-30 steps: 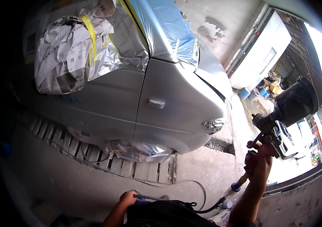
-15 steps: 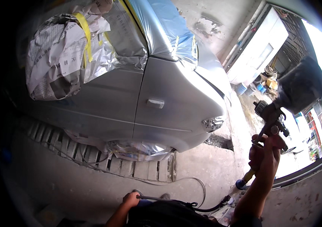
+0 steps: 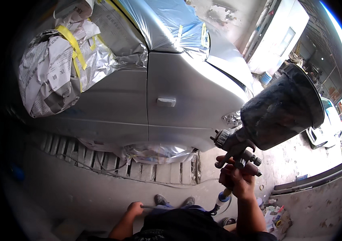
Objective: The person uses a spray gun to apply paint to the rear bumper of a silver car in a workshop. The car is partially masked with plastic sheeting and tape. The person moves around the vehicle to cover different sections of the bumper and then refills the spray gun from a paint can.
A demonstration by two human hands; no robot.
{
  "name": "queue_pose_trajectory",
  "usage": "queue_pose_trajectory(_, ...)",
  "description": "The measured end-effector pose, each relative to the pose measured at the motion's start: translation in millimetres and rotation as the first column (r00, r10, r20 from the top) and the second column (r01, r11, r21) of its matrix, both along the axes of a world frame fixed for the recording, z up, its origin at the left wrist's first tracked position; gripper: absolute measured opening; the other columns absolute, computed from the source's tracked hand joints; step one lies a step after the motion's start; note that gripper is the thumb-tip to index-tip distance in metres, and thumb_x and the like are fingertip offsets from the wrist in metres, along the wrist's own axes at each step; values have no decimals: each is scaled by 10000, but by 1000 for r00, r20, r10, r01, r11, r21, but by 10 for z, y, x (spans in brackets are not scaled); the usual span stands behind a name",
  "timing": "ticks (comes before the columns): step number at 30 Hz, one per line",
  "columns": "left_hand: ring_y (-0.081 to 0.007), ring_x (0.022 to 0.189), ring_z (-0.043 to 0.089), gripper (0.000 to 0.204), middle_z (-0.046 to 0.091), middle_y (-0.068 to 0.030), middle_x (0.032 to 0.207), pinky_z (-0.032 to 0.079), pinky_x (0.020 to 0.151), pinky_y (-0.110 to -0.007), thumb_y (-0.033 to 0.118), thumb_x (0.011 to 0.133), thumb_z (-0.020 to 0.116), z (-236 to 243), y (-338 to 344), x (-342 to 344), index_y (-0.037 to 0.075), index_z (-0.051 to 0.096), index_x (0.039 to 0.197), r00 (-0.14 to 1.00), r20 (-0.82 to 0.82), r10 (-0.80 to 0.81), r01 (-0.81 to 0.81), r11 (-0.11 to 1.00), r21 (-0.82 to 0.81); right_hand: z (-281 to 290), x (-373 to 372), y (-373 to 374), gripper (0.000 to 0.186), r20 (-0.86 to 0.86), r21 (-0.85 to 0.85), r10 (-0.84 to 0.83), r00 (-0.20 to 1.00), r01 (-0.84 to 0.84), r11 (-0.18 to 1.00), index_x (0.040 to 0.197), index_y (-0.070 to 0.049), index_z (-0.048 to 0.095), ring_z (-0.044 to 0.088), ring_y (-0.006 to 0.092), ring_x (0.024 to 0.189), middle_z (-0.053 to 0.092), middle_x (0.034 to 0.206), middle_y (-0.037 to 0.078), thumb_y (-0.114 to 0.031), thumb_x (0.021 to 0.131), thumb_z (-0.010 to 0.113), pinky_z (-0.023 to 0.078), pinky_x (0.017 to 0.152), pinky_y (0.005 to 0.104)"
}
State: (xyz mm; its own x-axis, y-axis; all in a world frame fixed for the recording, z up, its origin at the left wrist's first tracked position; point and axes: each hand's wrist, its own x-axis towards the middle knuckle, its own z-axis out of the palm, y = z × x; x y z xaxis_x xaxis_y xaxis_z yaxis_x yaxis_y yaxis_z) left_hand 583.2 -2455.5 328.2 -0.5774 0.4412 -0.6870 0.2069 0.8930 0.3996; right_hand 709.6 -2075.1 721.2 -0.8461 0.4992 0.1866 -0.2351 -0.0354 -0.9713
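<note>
A grey car [image 3: 179, 96] is seen across the upper and middle part of the view, with its side panels bare and its door handle [image 3: 166, 101] uncovered. The windows and the roof are covered with a bluish plastic sheet [image 3: 167, 24], and the end of the car on the left is wrapped in newspaper [image 3: 54, 76] that is held by strips of yellow tape [image 3: 71, 42]. The wheel below the door is covered with a crumpled silvery sheet [image 3: 159, 152], and slatted boards [image 3: 110, 166] are laid on the concrete floor [image 3: 58, 193] under the car. A white vehicle [image 3: 327, 124] is parked outside, at the right edge.

A spray gun [image 3: 239, 146] is held up in front of the car's side, to the right of the door, with its nozzle turned to the left toward the panel. A big dark paint cup [image 3: 283, 108] is mounted on top of it and is tilted to the upper right. The handle of the gun is grasped firmly by the right hand [image 3: 239, 180], whose fingers are closed around it, and an air hose fitting [image 3: 222, 199] is attached below the hand.

The left hand [image 3: 135, 208] is kept low, near the body, and is clenched around a thin dark hose [image 3: 149, 207]. Two shoes [image 3: 173, 200] are seen on the floor just beside it
</note>
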Motion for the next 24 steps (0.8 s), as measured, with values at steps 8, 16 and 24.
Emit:
queue_pose_trajectory(8, -301, 958, 629, 267, 674, -108, 975, 494, 816, -413, 332, 748, 685, -131, -24, 151, 157, 681, 950, 998, 36, 52, -50, 997, -53, -382, 782, 199, 444, 138, 30, -563, 815, 565, 825, 1236, -7, 500, 558, 83, 569, 611, 819, 65, -282, 902, 602, 391, 430, 198)
queue_pose_trajectory(16, -298, 934, 639, 293, 677, -125, 949, 502, 805, -410, 365, 757, 683, -278, -263, 183, 125, 690, 925, 994, 103, 23, -8, 990, -140, -622, 691, 33, 447, 240, -128, -457, 857, 494, 860, 1295, -20, 479, 550, 79, 654, 620, 902, 67, -198, 900, 591, 398, 526, 189)
queue_pose_trajectory(24, -312, 897, 648, 318, 683, -134, 905, 505, 791, -420, 380, 768, 670, -208, -428, 238, 99, 698, 915, 990, 133, 43, -20, 986, -167, -778, 171, -178, 341, 286, 128, -101, 953, 67, 989, 1193, -17, 544, 539, 76, 682, 611, 859, 29, -172, 894, 598, 386, 575, 211)
